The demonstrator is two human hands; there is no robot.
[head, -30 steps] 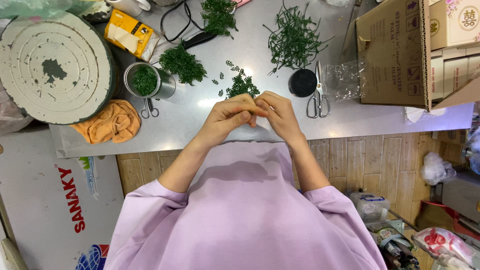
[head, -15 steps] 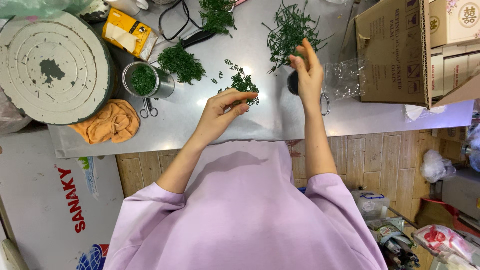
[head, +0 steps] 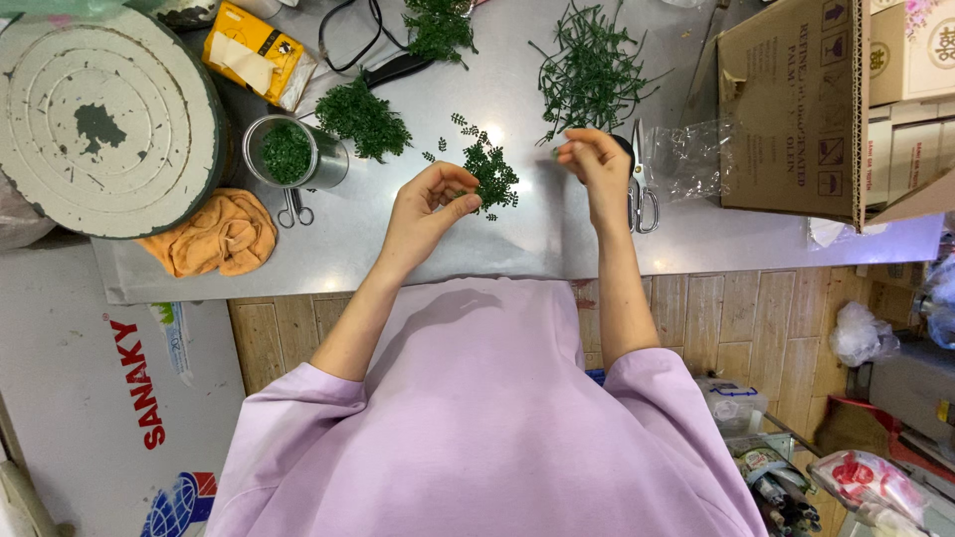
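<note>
My left hand (head: 430, 204) pinches a small green sprig right beside a little heap of plucked green leaves (head: 494, 177) on the steel table (head: 517, 234). My right hand (head: 597, 164) is raised a little further right, its fingertips closed on a short pale green stem bit. It hovers just below a loose pile of bare green stems (head: 592, 70) and partly covers a dark round cup. Silver scissors (head: 642, 189) lie just right of that hand.
A metal cup of greens (head: 288, 151), another leaf heap (head: 363, 117), small scissors (head: 293, 209), an orange cloth (head: 214, 234), a round worn block (head: 95, 119) and a yellow packet (head: 254, 50) stand left. A cardboard box (head: 796, 109) and clear bag (head: 696, 154) stand right.
My hands, joined near the table's front edge a second ago, have parted. The right reached up to the stem pile and drew back slightly; the left moved up to the leaf heap.
</note>
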